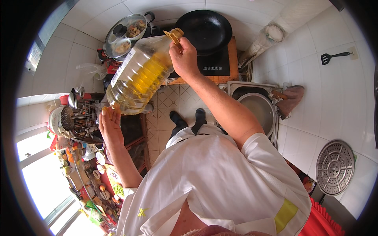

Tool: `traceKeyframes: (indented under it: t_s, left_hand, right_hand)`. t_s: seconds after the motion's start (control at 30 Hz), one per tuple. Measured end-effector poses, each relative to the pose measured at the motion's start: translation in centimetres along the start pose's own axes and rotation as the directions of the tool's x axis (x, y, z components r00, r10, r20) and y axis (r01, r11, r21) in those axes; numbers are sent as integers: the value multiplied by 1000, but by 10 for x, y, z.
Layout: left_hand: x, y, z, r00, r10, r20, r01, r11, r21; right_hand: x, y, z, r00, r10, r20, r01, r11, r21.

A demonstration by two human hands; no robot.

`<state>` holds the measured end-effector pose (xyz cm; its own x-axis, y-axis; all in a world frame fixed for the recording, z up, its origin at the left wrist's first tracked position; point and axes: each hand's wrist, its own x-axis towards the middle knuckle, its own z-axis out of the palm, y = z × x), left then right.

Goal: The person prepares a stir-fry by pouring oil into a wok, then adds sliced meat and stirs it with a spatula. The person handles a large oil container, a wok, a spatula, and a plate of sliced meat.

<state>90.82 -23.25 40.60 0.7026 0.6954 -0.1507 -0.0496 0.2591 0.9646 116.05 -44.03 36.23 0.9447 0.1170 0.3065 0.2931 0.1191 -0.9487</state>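
A large clear plastic oil bottle (141, 78), part-filled with yellow oil, is tilted across the space before me. My right hand (185, 57) grips it by the handle close to the neck. Its base rests against the fingers of my left hand (112, 125), which is turned palm up. The bottle's yellow-brown neck (178, 32) lies at the left rim of a black wok (203, 32); no stream of oil can be made out. Under the wok is a black glass cooktop (217, 63) with printed symbols.
A glass-lidded pot (125, 37) with food stands left of the wok. Utensils crowd a wire rack (85, 118) on my left. To my right, a metal basin (257, 110) sits in the sink (233, 85). A slotted turner (333, 57) and a steamer plate (335, 168) hang on the wall.
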Motion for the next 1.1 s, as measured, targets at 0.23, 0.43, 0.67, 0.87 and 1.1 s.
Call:
traceKeyframes:
  t_s: [0.23,0.43,0.67,0.87,1.1]
  left_hand:
    - [2,1,6,1000,2,11,-2,1000,-22]
    - [3,2,13,1000,-2,9,2,1000,-11]
    - [7,1,18,1000,-11,-9,11,1000,0]
    - [13,-2,19,1000,-15,15,15,1000,-6]
    - [17,-8,12,999,-19,29,20,1000,-2]
  right_hand:
    - [3,0,-1,1000,-9,-14,9,1000,4]
    - [5,6,-4,1000,-1,-7,1,1000,7]
    - [7,4,-6,1000,5,-28,-4,999,35]
    - [9,7,-11,999,13,-37,-12,1000,27]
    - [8,12,-13,999,30,-44,-30,999,13]
